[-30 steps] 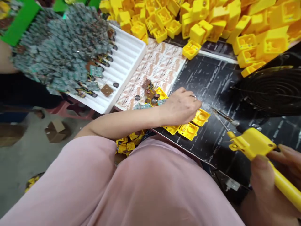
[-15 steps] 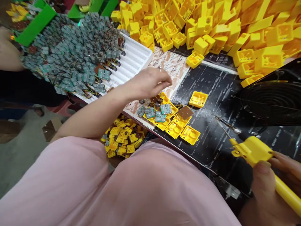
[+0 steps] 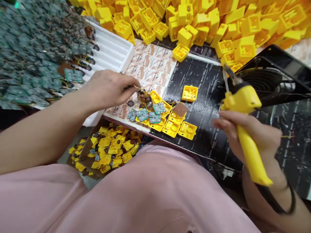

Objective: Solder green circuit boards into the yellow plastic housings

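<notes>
Yellow tool swings up while left hand shifts outward

Compared with half a second ago, the yellow tool (image 3: pixel 243 99) has risen, its tip now beyond and to the right of the lone yellow case (image 3: pixel 190 93), my landmark here. The right hand (image 3: pixel 265 132) is wrapped around its handle. The left hand (image 3: pixel 109 88) has moved farther left of the lone case; its thumb and forefinger nearly meet at a wired brown board (image 3: pixel 141 95), but whether they pinch it I cannot tell. With the tip lifted clear, I judge that the tool is working on nothing and that attention sits with the small parts.

Left of the lone case and nearer the person, grey-green boards (image 3: pixel 142 114) lie over open yellow cases (image 3: pixel 187 130). Farther left is a white foam tray (image 3: pixel 109 42); beyond the lone case rises a heap of yellow housings (image 3: pixel 184 36); to its right, a black grille (image 3: pixel 257 81).
</notes>
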The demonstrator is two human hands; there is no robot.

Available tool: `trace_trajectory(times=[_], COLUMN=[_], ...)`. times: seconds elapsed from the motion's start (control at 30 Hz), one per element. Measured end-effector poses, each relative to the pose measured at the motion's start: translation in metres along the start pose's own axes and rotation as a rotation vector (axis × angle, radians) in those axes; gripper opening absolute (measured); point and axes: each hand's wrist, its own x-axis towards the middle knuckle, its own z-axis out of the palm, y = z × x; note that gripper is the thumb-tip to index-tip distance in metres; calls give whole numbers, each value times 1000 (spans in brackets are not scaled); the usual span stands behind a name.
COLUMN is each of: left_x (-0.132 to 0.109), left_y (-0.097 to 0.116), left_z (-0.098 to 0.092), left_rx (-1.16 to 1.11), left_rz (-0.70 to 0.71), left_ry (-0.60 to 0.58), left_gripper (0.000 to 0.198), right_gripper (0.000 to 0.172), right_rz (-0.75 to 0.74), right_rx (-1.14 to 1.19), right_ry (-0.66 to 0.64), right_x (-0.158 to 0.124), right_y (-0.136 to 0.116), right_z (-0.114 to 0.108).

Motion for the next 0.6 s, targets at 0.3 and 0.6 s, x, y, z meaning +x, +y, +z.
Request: trace_trajectory(times=[0.3, 0.6], left_x=[-10, -4], left_y=[18, 51], left_z=[-15, -13], left_rx=[-326, -208], left_rz=[-84, 138], left_ry=[-93, 137], left_gripper=[41, 50], right_gripper=[41, 35], right_rz=[-206, -144], right_rx=[-134, -136], right_ry=[-403, -143], right_x=[85, 18], right_y=[56, 17], right_z=[74, 21])
